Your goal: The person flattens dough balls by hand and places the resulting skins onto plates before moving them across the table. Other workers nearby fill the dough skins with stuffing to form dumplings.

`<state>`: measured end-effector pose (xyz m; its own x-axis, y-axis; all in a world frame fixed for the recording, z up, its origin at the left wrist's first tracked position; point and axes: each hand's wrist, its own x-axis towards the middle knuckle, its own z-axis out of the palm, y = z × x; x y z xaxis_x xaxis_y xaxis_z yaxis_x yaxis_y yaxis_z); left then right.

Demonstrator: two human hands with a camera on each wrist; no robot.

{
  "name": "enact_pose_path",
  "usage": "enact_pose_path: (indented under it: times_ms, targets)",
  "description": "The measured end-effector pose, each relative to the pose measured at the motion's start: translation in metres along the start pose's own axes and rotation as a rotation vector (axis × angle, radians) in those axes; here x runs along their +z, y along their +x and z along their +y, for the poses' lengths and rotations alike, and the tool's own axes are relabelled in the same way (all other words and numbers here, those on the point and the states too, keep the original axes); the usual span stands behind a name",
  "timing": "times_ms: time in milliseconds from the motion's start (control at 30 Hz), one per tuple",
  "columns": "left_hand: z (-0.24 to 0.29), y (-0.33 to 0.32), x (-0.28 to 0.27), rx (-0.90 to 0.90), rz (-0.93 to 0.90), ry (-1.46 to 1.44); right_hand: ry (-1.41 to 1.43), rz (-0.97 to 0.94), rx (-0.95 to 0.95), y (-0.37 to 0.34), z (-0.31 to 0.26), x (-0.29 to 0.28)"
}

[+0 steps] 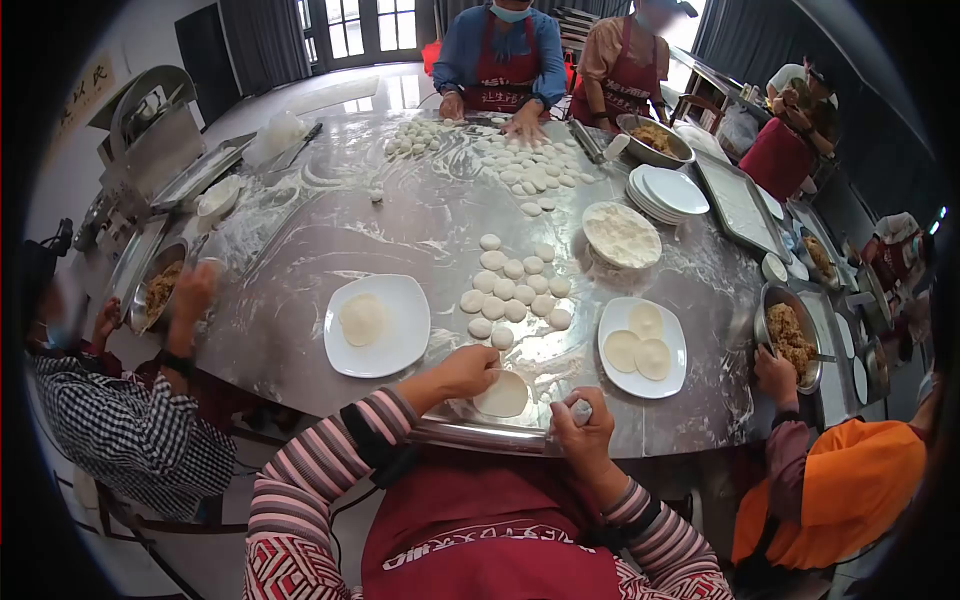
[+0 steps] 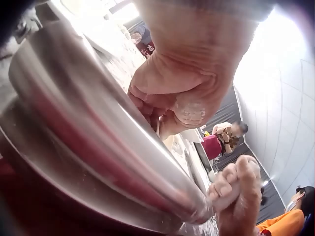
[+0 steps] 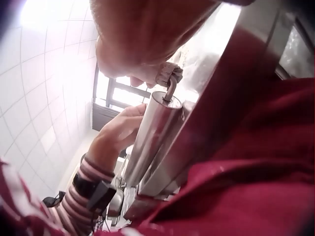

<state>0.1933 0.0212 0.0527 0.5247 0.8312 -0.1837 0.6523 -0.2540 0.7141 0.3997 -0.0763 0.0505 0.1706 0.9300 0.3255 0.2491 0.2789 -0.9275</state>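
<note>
At the table's near edge lies a metal rolling pin [image 1: 478, 434], its shiny barrel [image 3: 152, 135] seen end-on in the right wrist view. My right hand [image 1: 584, 432] is curled round the pin's handle [image 3: 168, 74]. Just beyond the barrel, a thin round dough wrapper [image 1: 503, 396] lies flat on the metal tabletop. My left hand [image 1: 464, 372] pinches the wrapper's left edge between thumb and fingers; in the left wrist view a sliver of dough shows at the fingertips [image 2: 167, 129].
Ahead are several small dough discs [image 1: 515, 290]. A left plate [image 1: 345, 350] holds one wrapper; a right plate [image 1: 673, 385] holds three. Beyond stands a bowl of flour [image 1: 622, 235]. People work around the table, and a filling bowl [image 1: 790, 335] is at the right.
</note>
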Motion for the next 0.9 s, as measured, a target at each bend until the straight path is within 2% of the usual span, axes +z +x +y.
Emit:
enact_pose_path:
  times_ms: [100, 167, 267, 300, 367, 433, 467, 500, 567, 633, 700, 767, 833, 900]
  targets:
    - [0.005, -0.005, -0.003, 0.031, -0.022, 0.035, -0.044, -0.013, -0.152, 0.030, -0.002, 0.009]
    - [0.011, -0.008, -0.005, 0.046, -0.025, 0.112, -0.105, -0.022, -0.107, 0.065, 0.006, 0.027]
    - [0.000, 0.001, -0.004, -0.074, 0.057, 0.068, -0.136, -0.030, -0.027, 0.086, 0.015, 0.044]
    - [0.007, -0.003, -0.008, -0.056, 0.054, 0.084, -0.134, -0.007, -0.036, 0.084, 0.013, 0.040]
    - [0.027, -0.014, -0.016, -0.118, -0.065, 0.045, -0.083, -0.024, -0.164, 0.057, 0.011, 0.022]
    - [0.009, -0.005, -0.004, 0.014, -0.076, 0.077, -0.092, -0.037, -0.190, 0.026, 0.014, 0.005]
    - [0.016, -0.004, -0.005, 0.103, -0.107, 0.017, -0.016, -0.099, -0.105, 0.012, -0.001, -0.004]
    - [0.021, 0.006, -0.003, 0.117, -0.112, 0.021, 0.063, -0.157, -0.019, 0.000, -0.012, -0.011]
    - [0.031, 0.024, 0.002, 0.198, -0.187, -0.184, 0.083, -0.163, -0.090, -0.014, -0.007, -0.014]
    - [0.063, 0.050, 0.005, 0.189, -0.237, -0.207, 0.107, -0.166, -0.090, -0.011, -0.015, -0.017]
    - [0.089, 0.074, 0.009, 0.196, -0.141, -0.582, 0.150, -0.196, -0.070, -0.010, -0.011, -0.016]
    - [0.102, 0.084, -0.001, 0.095, -0.034, -0.797, 0.118, -0.215, -0.137, -0.007, -0.011, -0.019]
    - [0.069, 0.087, -0.001, 0.140, 0.021, -0.696, 0.124, -0.252, -0.123, -0.007, -0.012, -0.021]
    - [0.048, 0.061, -0.002, 0.247, 0.190, 0.373, 0.138, -0.234, -0.145, -0.008, -0.009, -0.019]
